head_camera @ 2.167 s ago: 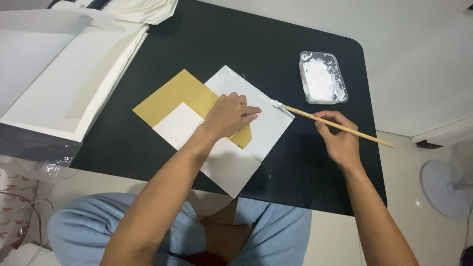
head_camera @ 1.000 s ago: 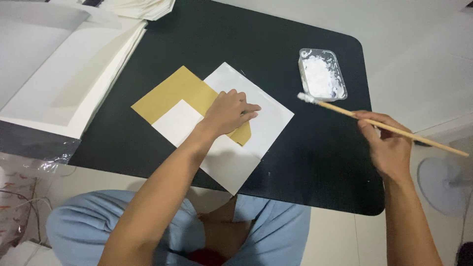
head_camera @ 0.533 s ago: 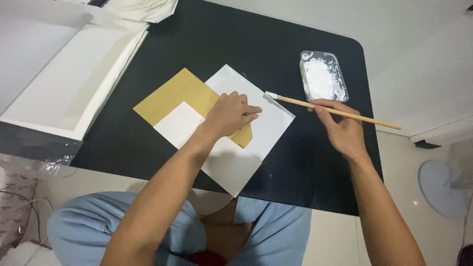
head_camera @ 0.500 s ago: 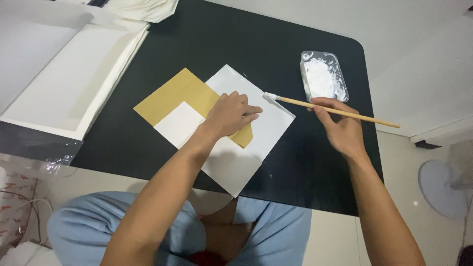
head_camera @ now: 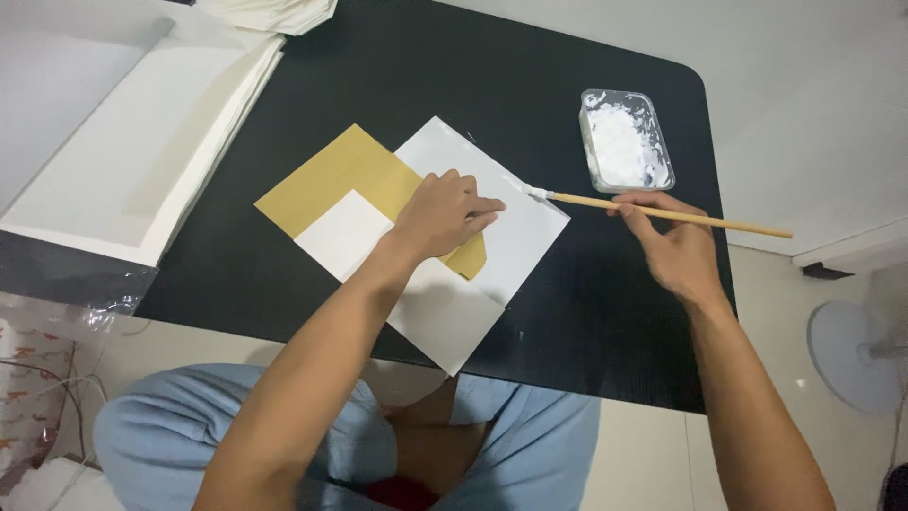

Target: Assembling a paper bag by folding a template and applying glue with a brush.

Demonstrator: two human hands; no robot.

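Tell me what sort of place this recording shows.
Probably a home craft spot rather than a workshop: a small black table on a pale tiled floor, with a standing fan beside it. On the table lie a tub of white paste, white and gold paper sheets and a brush.

Left hand point(head_camera: 443, 216) lies palm-down and flat, fingers point(head_camera: 478, 205) stretched forward and pressing, the forearm running back diagonally toward the body. Right hand point(head_camera: 673, 248) sits further out to the side, wrist bent, fingers curled in a pinch with the thumb on top, forearm angled in from the lower right. Both arms bare.
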